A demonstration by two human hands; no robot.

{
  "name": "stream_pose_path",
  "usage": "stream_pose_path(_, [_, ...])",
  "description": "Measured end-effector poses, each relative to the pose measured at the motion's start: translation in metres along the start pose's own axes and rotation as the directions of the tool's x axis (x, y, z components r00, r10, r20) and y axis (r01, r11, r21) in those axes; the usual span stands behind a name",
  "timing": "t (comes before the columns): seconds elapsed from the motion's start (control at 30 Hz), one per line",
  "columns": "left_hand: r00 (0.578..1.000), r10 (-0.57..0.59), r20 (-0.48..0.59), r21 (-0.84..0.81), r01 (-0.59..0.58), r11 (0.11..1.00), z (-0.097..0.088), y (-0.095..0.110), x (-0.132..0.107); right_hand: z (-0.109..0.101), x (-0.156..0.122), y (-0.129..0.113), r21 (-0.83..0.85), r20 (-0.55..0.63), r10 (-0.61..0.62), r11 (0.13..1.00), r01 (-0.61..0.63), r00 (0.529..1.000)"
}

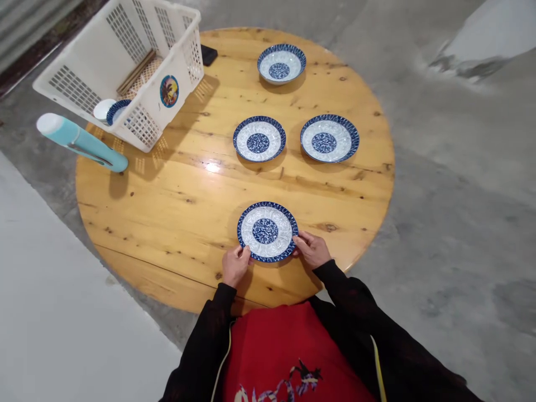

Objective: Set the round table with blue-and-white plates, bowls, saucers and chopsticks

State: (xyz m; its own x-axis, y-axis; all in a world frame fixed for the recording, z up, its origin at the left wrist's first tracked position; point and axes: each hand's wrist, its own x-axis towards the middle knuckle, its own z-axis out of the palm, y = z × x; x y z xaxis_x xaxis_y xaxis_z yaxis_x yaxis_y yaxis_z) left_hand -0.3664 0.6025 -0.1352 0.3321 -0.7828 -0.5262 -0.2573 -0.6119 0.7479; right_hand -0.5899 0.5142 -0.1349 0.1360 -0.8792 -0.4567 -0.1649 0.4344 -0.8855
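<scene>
Both my hands grip a blue-and-white patterned plate (268,231) by its rim, close to the near side of the round wooden table. My left hand (236,266) pinches the lower left of the rim, thumb on top. On the right edge, my right hand (311,249) holds it the same way, with its fingers partly hidden under the plate. Farther off lie two similar plates, a middle one (259,139) and a right one (329,138). Behind them sits a deeper-looking dish (282,63) with the same pattern.
At the back left of the wooden table (167,212) stands a white plastic basket (144,117), holding chopstick-like sticks (136,72), a white round item (104,110) and a blue-rimmed dish (118,110). Near it are a light-blue bottle-like cylinder (84,142) and a black phone-like object (208,54).
</scene>
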Motion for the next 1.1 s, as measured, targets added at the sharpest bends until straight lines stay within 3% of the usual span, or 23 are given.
stream_pose_path(0.6, [1.0,0.027,0.008,0.033,-0.027,0.999,-0.007,0.001,-0.005,0.004,-0.004,0.01,-0.107,0.057,-0.019,0.994,0.025,0.998])
stream_pose_path(0.77, [0.999,0.03,0.04,-0.002,-0.03,1.0,-0.008,-0.003,-0.005,-0.009,0.002,0.007,-0.221,0.049,-0.055,0.973,0.065,0.997])
stream_pose_path(0.93, [0.999,0.014,0.031,-0.162,-0.009,0.987,-0.016,-0.006,-0.006,-0.026,0.048,-0.013,-0.248,-0.095,-0.202,0.953,0.173,0.975])
stream_pose_path(1.0, [1.0,-0.001,-0.005,-0.191,0.0,0.982,-0.022,-0.004,-0.004,-0.023,0.08,-0.027,-0.186,-0.123,-0.21,0.965,0.185,0.97])
stream_pose_path(1.1, [0.995,0.088,-0.055,-0.066,-0.092,0.994,-0.027,0.002,0.001,-0.006,0.131,-0.053,-0.068,-0.151,-0.171,0.984,0.163,0.974])
